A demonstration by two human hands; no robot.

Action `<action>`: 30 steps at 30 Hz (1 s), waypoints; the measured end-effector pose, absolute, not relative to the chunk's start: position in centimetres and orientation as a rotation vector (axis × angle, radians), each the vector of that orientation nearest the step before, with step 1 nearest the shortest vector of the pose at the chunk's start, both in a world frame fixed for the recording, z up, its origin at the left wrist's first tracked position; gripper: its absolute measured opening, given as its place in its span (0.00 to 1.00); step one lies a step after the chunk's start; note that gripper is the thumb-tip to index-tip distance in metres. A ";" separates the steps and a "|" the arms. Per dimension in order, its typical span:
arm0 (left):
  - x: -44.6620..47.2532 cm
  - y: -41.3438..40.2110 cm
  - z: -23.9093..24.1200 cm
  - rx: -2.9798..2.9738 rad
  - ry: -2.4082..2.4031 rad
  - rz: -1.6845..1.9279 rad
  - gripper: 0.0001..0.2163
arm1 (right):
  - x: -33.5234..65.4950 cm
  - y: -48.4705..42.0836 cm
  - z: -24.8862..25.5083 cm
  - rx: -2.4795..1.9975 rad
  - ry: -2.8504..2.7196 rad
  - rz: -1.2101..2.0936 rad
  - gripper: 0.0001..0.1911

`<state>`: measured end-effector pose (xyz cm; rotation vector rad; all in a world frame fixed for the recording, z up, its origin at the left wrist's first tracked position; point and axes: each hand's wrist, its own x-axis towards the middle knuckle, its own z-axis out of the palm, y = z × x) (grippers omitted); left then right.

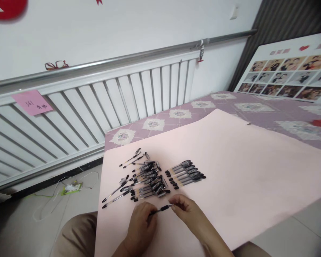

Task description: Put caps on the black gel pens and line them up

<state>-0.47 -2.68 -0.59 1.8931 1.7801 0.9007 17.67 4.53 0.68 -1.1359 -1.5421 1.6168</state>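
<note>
Near the front of the pink sheet, my left hand is closed around the barrel of a gel pen. The pen's black rubber grip and metal tip stick out to the right, with no cap on the tip. My right hand pinches at the tip end with thumb and forefinger; whether anything small sits between them is hidden. Just beyond my hands lies a loose pile of pens with black parts and clear barrels. To its right, several capped pens rest side by side in a neat slanted row.
A purple patterned tablecloth shows beyond the sheet. Behind stands a white radiator with a pink note; eyeglasses rest above it. A photo board leans at the right. Cables and a power strip lie on the floor.
</note>
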 end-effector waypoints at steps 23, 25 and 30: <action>-0.6 -2.7 -0.5 1.926 1.754 0.921 0.08 | 17.9 4.4 0.6 -1.105 -1.668 1.605 0.07; -0.6 -2.7 -0.5 1.931 1.745 0.918 0.08 | 17.9 4.3 0.5 -1.107 -1.665 1.617 0.06; -0.6 -2.8 -0.5 1.958 1.736 0.926 0.08 | 17.9 4.4 0.7 -1.108 -1.713 1.611 0.05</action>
